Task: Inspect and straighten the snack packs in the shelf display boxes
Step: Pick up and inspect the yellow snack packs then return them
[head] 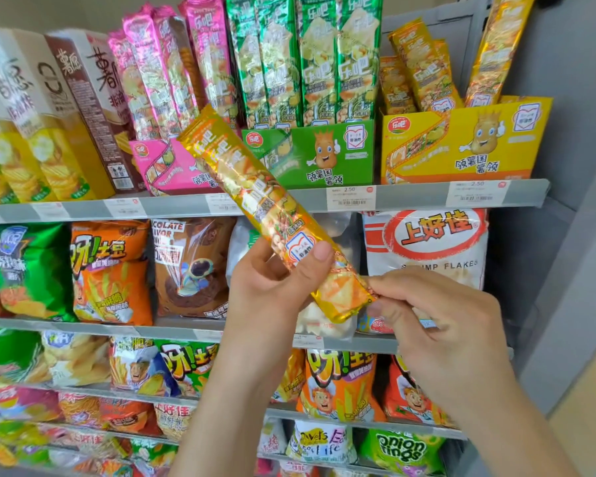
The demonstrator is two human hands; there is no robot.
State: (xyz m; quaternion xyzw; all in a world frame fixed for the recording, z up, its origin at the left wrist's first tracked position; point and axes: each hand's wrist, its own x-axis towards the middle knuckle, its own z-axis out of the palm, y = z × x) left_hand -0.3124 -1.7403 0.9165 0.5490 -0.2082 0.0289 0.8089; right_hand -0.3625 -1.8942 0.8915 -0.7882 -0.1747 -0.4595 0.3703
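A long yellow snack pack [255, 197] is held slanted in front of the shelves, its top end up-left. My left hand [276, 284] grips its lower part, thumb across the front. My right hand [434, 315] pinches the crimped bottom end with thumb and fingertips. On the top shelf stand three display boxes: a pink box [159, 166] partly hidden by the pack, a green box [324, 153] filled with upright green packs, and a yellow box [468, 139] holding a few yellow packs that lean unevenly.
Tall chip cartons [49, 108] stand at the top left. Lower shelves carry bagged snacks, among them a white shrimp-flakes bag [427, 242] and orange bags [111, 270]. Price tags line the grey shelf rail [393, 197]. A grey wall [572, 201] closes the right side.
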